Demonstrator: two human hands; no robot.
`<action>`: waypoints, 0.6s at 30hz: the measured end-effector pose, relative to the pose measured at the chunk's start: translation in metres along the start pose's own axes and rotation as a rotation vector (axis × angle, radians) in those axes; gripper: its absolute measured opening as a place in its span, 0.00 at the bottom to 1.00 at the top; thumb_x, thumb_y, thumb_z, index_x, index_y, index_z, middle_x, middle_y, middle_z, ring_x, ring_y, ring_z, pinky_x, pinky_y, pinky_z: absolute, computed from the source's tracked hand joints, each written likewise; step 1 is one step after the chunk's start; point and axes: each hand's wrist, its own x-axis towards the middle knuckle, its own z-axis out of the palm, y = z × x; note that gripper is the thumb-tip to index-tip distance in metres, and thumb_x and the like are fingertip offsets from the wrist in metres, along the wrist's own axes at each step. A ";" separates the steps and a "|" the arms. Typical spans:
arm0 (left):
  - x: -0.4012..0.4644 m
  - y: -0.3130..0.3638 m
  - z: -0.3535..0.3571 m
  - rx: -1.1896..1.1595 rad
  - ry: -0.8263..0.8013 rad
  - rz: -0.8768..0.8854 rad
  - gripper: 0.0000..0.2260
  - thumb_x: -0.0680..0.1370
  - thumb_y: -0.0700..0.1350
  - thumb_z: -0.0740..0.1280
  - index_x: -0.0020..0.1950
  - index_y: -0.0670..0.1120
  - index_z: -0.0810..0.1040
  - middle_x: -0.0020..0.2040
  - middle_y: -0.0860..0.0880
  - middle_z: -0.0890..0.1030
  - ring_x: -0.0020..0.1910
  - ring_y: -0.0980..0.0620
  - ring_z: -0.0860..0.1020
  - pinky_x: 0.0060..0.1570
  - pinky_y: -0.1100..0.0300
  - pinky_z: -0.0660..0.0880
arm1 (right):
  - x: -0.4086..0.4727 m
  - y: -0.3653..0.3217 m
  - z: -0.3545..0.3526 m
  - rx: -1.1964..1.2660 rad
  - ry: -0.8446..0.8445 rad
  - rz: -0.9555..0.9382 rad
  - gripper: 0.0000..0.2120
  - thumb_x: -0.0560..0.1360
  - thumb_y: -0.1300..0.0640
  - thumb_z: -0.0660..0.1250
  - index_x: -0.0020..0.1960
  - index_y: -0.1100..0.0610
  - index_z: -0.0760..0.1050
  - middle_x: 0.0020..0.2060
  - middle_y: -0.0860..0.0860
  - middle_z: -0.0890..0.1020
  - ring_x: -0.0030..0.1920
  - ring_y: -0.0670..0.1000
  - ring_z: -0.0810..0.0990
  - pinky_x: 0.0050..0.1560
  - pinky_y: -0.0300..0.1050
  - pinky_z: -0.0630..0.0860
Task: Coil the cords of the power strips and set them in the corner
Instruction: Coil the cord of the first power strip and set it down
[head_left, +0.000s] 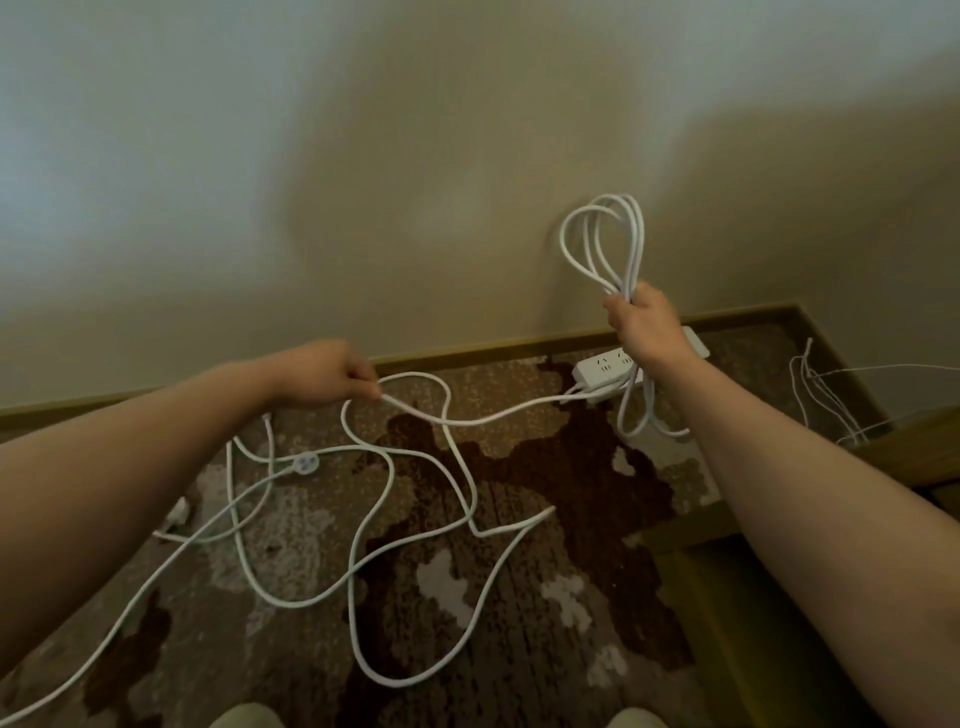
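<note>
My right hand (647, 325) grips a bundle of white cord loops (605, 244) that rise above the fist and hang below it. Behind that wrist, a white power strip (597, 370) lies on the carpet by the baseboard. My left hand (332, 374) pinches a stretch of the same white cord (498, 415), which runs right toward the strip. Much loose white cord (363, 566) sprawls in tangled curves over the carpet below both hands. A round white plug (306, 460) lies on the floor under my left forearm.
Patterned brown and beige carpet (519, 597) covers the floor up to a wooden baseboard (467, 353) and a plain wall. Thin white wires (815, 389) lie in the corner at right. Dark wooden furniture (779, 597) stands at lower right. A small white object (179, 512) lies at left.
</note>
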 end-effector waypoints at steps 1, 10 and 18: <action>0.005 0.015 0.001 0.006 0.003 0.063 0.07 0.77 0.48 0.68 0.49 0.48 0.84 0.44 0.53 0.84 0.44 0.55 0.79 0.48 0.61 0.72 | -0.001 -0.003 0.002 -0.021 -0.027 -0.026 0.09 0.82 0.55 0.60 0.43 0.52 0.71 0.35 0.49 0.73 0.34 0.49 0.70 0.34 0.44 0.66; 0.026 0.040 0.015 0.104 -0.020 0.142 0.09 0.80 0.46 0.62 0.54 0.45 0.81 0.43 0.49 0.79 0.44 0.51 0.76 0.43 0.61 0.68 | 0.004 0.008 -0.014 -0.369 0.048 -0.090 0.09 0.82 0.52 0.58 0.55 0.56 0.73 0.40 0.52 0.77 0.38 0.54 0.76 0.35 0.48 0.71; 0.002 -0.026 -0.002 0.033 0.066 -0.098 0.08 0.78 0.47 0.65 0.48 0.46 0.83 0.47 0.46 0.83 0.45 0.49 0.78 0.44 0.59 0.69 | 0.009 0.010 -0.014 -0.412 0.081 -0.068 0.07 0.82 0.52 0.59 0.50 0.55 0.71 0.37 0.51 0.75 0.36 0.53 0.75 0.33 0.47 0.68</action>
